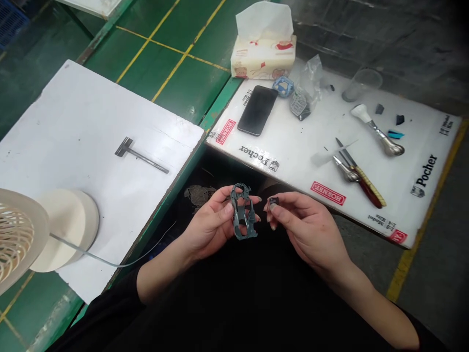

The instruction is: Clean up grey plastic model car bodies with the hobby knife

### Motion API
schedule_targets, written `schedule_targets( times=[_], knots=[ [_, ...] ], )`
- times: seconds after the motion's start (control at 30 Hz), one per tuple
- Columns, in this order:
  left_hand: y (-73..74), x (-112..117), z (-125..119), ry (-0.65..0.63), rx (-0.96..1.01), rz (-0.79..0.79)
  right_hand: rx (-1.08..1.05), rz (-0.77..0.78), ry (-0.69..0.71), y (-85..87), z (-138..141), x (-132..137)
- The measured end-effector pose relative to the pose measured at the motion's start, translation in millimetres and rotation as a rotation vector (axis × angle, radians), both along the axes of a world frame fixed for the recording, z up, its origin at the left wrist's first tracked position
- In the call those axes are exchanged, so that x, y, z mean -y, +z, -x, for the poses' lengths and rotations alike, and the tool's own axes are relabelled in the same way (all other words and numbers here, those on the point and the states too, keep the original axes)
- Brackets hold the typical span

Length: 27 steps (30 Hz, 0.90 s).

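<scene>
Between the thumb and fingers of my left hand [210, 220] is a dark grey plastic frame [241, 215], which looks like a model car body with open gaps. It is held upright over my lap. Just to its right, my right hand [311, 220] pinches a small dark piece [273, 201], possibly sandpaper or cloth; its exact kind I cannot tell. The piece and the frame are a short way apart. Both hands are in the air in front of the white board's near edge.
On the printed white board [293, 142] lie a phone [257, 110], knives [361, 173], a white-headed metal-handled tool [377, 129], a plastic bag [306, 88] and a clear cup [361, 85]. A tissue pack [263, 56] stands behind. At left are a fan [69, 225] and a hammer-shaped tool [141, 154].
</scene>
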<state>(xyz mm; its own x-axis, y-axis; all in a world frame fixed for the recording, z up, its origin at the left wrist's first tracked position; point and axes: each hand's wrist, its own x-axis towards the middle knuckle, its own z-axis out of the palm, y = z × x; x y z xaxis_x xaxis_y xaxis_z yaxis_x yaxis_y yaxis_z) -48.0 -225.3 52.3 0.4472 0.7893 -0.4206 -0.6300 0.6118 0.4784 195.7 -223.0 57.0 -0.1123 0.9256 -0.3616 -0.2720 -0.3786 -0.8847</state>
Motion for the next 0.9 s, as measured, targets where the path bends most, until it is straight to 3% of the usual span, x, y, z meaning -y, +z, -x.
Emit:
schedule_targets(
  times=[0.17, 0.43, 0.9],
  knots=[
    [0.5, -1, -3, -0.012, -0.041, -0.029, 0.057, -0.031, -0.001, -1.4, -2, 5],
    [1.8, 1, -2, -0.056, -0.118, -0.046, 0.167, -0.113, -0.028, 11.6, 1, 9],
    [4.8, 16, -1, -0.019, -0.238, -0.177, 0.327, -0.225, 0.038, 15.3, 3, 11]
  ],
)
